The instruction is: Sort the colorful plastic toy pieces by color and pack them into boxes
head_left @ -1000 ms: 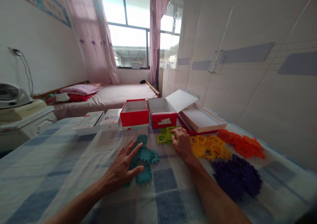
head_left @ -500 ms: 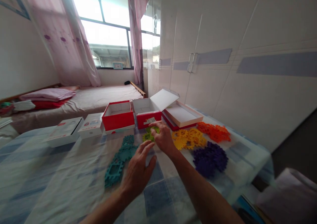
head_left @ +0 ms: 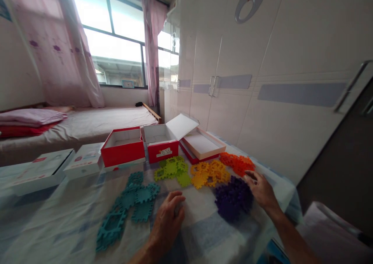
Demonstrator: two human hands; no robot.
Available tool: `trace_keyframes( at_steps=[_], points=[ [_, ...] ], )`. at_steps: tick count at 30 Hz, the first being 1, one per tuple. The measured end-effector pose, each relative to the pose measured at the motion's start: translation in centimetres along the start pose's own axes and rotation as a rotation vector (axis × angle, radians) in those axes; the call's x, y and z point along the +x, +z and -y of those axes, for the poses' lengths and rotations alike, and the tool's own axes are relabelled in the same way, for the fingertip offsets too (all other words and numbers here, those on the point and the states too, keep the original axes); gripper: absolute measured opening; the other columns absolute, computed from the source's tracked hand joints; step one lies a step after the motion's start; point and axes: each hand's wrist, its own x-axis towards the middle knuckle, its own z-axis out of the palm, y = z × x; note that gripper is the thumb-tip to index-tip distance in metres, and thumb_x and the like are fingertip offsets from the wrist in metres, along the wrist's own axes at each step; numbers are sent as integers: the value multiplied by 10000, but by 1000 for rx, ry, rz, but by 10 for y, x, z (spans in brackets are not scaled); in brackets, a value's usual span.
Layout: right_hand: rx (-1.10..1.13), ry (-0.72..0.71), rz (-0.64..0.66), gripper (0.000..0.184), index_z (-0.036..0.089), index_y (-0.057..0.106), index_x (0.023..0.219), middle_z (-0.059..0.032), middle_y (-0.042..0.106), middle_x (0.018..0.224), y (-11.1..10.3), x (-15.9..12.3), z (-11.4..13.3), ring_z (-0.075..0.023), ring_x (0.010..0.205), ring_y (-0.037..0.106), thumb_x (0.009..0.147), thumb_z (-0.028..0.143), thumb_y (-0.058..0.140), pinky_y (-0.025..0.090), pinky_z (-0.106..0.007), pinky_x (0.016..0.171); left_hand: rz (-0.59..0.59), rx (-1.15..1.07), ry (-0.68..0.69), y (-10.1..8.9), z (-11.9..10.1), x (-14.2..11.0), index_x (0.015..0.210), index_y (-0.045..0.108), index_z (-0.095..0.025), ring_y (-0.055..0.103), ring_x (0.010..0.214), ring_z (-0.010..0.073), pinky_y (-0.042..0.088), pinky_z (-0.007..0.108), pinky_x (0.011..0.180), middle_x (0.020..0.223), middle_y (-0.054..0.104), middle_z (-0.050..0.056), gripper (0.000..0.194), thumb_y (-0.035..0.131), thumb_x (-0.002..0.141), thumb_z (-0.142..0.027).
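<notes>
The right hand, fingers loosely curled, is beside the purple pieces, near the table's right edge; orange pieces lie just beyond. The left hand, half-closed, has bare cloth between it and the purple pieces.

Gear-edged pieces, near: plastic, matt to satin. Table covering: woven cloth, creased. Open boxes, mid-scene: smooth card, red outside, pale inside. Wardrobe doors, right: smooth, glossy; handles bright metal. Curtains, far left: thin cloth. Bed rail: wood.
</notes>
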Motion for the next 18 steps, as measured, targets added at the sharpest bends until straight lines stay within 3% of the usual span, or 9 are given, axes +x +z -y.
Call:
trace_keyframes(
  at_steps=[3,6,11,18],
  points=[
    [-4,34,37,440,147,603,1020,-146,605,1087,-3,4,-8,-260,1005,582,773,465,426,446,-412,900,8,-8,0,0,3,-1,957,638,-211,583,1054,209,478,366,915,1145,599,87,259,473,766,-157],
    [-30,-75,137,517,141,571,1140,-143,576,1192,-1,13,16,-260,1096,547,768,488,474,417,-406,951,18,-12,3,1,5,0,964,639,-217,580,1063,215,477,372,919,1151,599,89,266,478,761,-159],
    [-85,-290,412,621,127,529,1243,-153,520,1292,19,37,52,-264,1197,479,732,477,582,364,-400,1012,17,-14,5,1,9,2,967,639,-225,575,1074,211,475,366,924,1164,594,80,269,473,765,-158],
    [-173,-368,631,614,172,545,1229,-130,565,1245,48,62,50,-267,1145,523,706,481,633,403,-381,960,40,-17,-1,0,7,2,964,637,-217,571,1080,209,470,365,934,1166,588,88,277,468,759,-141]
  ],
)
